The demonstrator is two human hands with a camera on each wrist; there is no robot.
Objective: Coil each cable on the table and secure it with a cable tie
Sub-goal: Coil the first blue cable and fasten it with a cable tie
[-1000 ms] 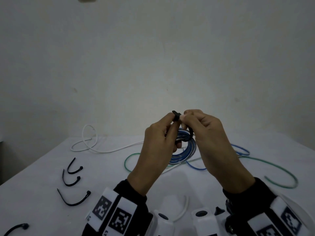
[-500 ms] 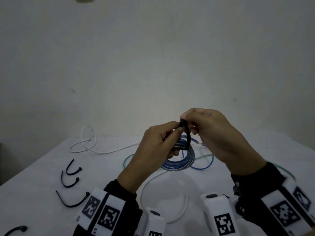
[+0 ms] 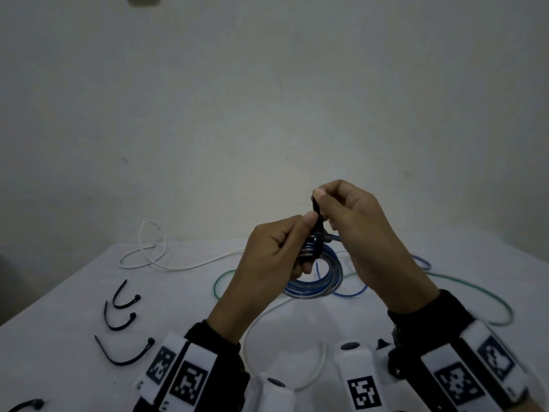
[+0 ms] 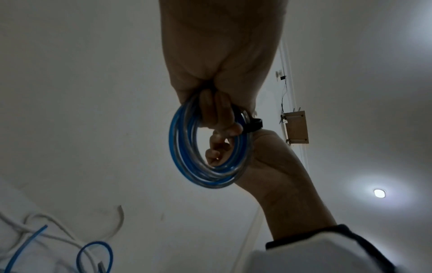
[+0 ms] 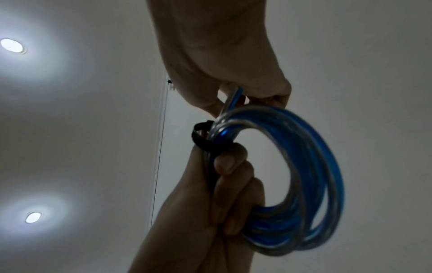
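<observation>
Both hands hold a blue and clear cable coil point(image 3: 319, 282) up above the white table point(image 3: 74, 337). My left hand point(image 3: 307, 233) grips the coil's top with fingers point(image 4: 217, 114) curled through it, thumb against the black cable tie point(image 3: 317, 224) looped round the strands. My right hand point(image 3: 320, 202) pinches the tie's tail just above that thumb. In the left wrist view the coil point(image 4: 187, 153) hangs from the fingers and the tie head point(image 4: 255, 126) sticks out at its right. The right wrist view shows the tie point(image 5: 201, 138) wrapped round the coil point(image 5: 322, 166).
Several spare black cable ties point(image 3: 123, 295) lie on the table's left. A loose white cable point(image 3: 154, 258) sits at the back left, a green cable point(image 3: 475, 292) runs to the right, and a thin blue cable point(image 3: 353, 291) lies under the coil.
My right hand has drawn the tie's tail upward, and the tie's loop has closed down round the coil. My left hand has kept its grip on the coil.
</observation>
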